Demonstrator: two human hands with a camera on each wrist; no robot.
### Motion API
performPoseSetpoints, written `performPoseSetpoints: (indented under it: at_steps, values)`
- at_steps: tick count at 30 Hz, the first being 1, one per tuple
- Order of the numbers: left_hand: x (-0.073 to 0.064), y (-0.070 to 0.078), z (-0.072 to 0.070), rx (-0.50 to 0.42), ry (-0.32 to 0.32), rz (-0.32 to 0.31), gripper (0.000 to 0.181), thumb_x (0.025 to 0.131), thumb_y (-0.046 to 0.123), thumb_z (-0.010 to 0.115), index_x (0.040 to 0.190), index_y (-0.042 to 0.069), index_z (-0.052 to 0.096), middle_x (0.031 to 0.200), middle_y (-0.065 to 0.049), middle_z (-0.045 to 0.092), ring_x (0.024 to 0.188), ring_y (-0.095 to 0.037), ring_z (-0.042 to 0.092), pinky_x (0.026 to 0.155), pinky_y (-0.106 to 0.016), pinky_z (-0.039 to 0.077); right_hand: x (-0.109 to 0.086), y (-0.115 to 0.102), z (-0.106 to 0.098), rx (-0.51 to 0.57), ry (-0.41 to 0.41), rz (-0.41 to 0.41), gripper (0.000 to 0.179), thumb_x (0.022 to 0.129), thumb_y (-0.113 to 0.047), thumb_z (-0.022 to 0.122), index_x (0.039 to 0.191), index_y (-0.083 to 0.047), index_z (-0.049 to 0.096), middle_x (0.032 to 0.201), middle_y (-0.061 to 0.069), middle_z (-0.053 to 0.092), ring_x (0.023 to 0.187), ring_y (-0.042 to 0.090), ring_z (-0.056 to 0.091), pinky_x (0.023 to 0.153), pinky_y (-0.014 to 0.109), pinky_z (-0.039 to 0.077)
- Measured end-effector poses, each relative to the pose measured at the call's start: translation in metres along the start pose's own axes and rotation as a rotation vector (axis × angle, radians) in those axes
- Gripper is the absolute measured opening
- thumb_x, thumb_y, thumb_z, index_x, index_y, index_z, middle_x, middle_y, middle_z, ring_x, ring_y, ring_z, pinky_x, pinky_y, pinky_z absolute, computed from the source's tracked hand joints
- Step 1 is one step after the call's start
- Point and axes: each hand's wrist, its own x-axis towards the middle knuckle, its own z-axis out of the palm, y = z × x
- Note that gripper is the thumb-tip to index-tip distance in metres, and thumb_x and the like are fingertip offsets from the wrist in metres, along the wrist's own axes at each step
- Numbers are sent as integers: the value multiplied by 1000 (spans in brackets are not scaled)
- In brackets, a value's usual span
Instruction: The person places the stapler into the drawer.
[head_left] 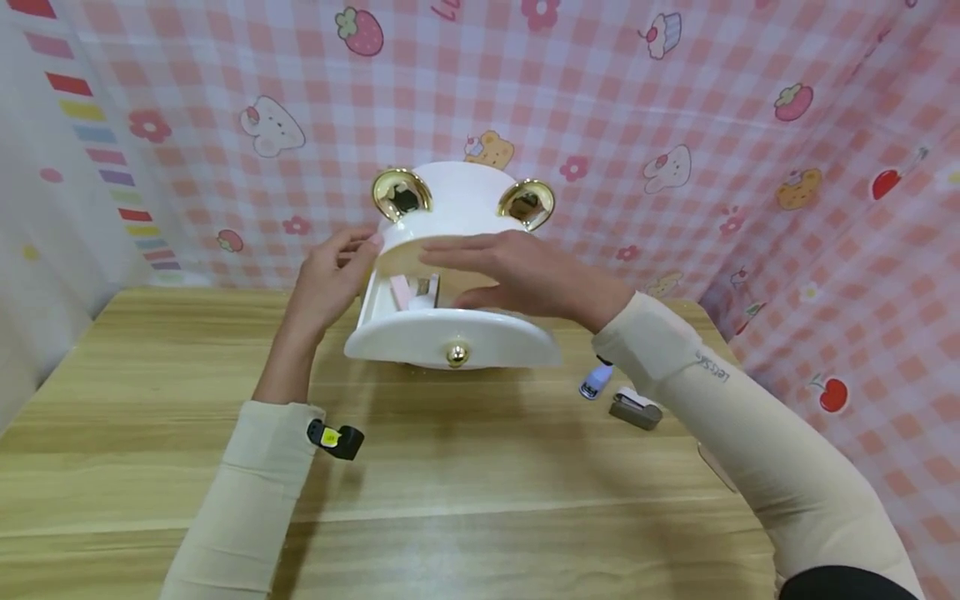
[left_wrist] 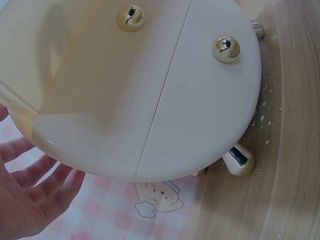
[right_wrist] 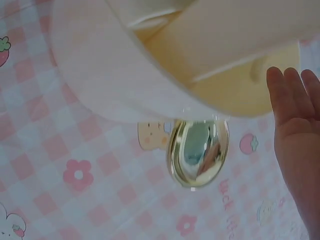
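A white rounded drawer box point(head_left: 465, 196) with gold ear-like ornaments stands on the table. Its upper drawer point(head_left: 397, 337), with a gold knob, is pulled out. A pink block-like item point(head_left: 401, 292) and a small item with a dark edge point(head_left: 433, 289) lie inside at the left. My left hand point(head_left: 330, 279) rests against the box's left side; in the left wrist view its fingers point(left_wrist: 47, 182) lie loosely along the curved edge. Over the drawer's right part hovers my right hand point(head_left: 517, 271), fingers straight and holding nothing. It hides part of the drawer's inside.
On the wooden table point(head_left: 450, 517), a lavender stapler-like item point(head_left: 596, 380) and a grey-and-white stapler point(head_left: 636, 408) lie right of the box, close to the right sleeve. A thin flat item point(head_left: 716, 467) is partly hidden by that sleeve. A pink checked cloth point(head_left: 225, 125) hangs behind.
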Motion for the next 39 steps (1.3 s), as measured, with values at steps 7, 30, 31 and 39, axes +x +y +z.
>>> performPoseSetpoints:
  at_steps: [7,30,31,39]
  values:
    - [2,-3,1,-3,15,3,60,101,54,53,141,10,59,137,-18,59,123,-33,54,98,-52,49,-17,-6,-14,-22,110,-2,59,89,-26,80,140,-5,61,139,9,61,126,24,59,102,40,52]
    - [3,2,1,-21,-9,0,63,100,58,52,142,12,59,134,-16,60,121,-29,56,87,-45,54,-114,14,-52,-243,344,233,59,80,-2,85,135,-2,64,135,18,63,110,38,66,86,51,58]
    - [3,2,1,-16,-6,1,63,100,58,51,142,12,59,135,-16,60,122,-30,56,88,-46,54,-119,15,-53,-251,346,250,60,80,-2,85,136,-2,64,135,18,63,111,39,66,89,52,57]
    - [0,7,-3,-16,22,-11,61,101,57,52,141,11,60,133,-16,60,120,-28,56,86,-41,52,-160,34,-35,-277,304,337,59,81,-3,85,136,-2,63,135,20,62,117,42,62,94,56,53]
